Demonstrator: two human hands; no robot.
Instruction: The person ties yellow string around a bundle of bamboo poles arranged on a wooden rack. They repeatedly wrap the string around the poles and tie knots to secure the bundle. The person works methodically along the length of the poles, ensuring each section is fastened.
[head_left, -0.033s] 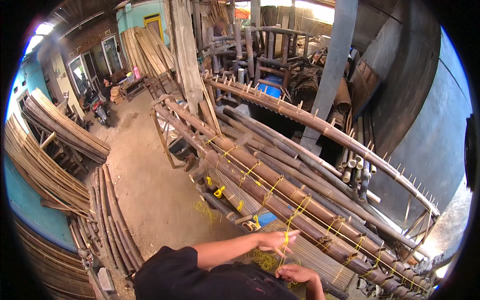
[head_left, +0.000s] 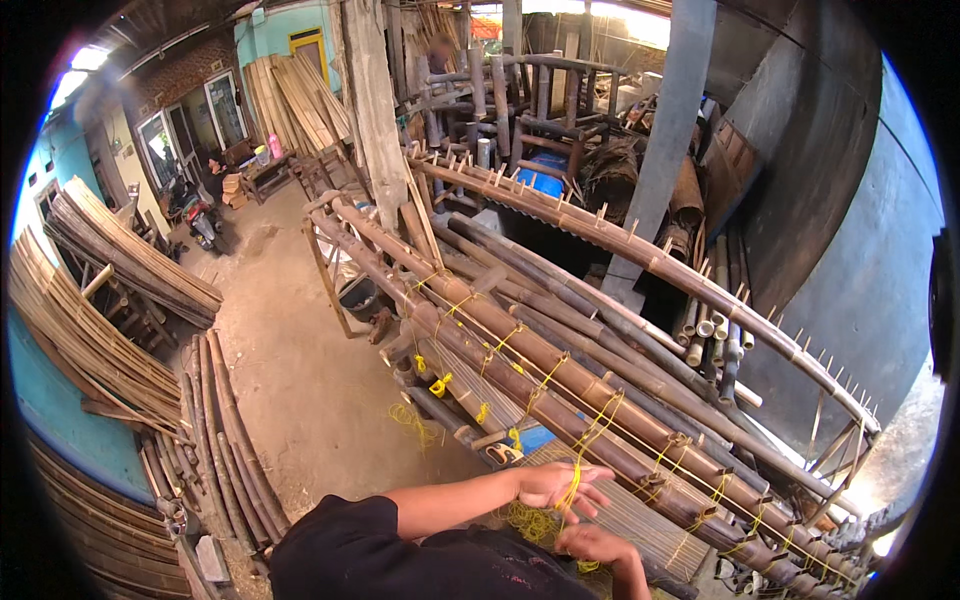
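Near the lower edge of the head view, the person's left hand (head_left: 550,486) reaches out from a black shirt (head_left: 370,550), its palm partly turned up and its fingers apart, pointing to the right. Yellow cord (head_left: 574,487) passes around this hand at the palm, and strands of it run upward to two long brown bamboo poles (head_left: 566,418). Just below, the right hand (head_left: 597,545) comes in from the lower right with its fingers bent, close to the cord; I cannot tell whether they are clamped on it.

The two poles lie side by side on a slant, from upper left to lower right, with more yellow ties around them along their length. Beneath the hands is a slatted panel (head_left: 640,525) of thin strips, and beside it, under the left hand, a loose yellow tangle (head_left: 533,522). Farther up, a knotted yellow bundle (head_left: 440,384) hangs beside the nearer pole.

Beyond the poles, a bamboo rail (head_left: 650,258) set with short pegs runs along the right, and a blue drum (head_left: 541,180) stands behind it. To the left, across the earth floor (head_left: 285,400), are stacked bamboo strips (head_left: 90,330) and, farther back, a motorbike (head_left: 203,225).
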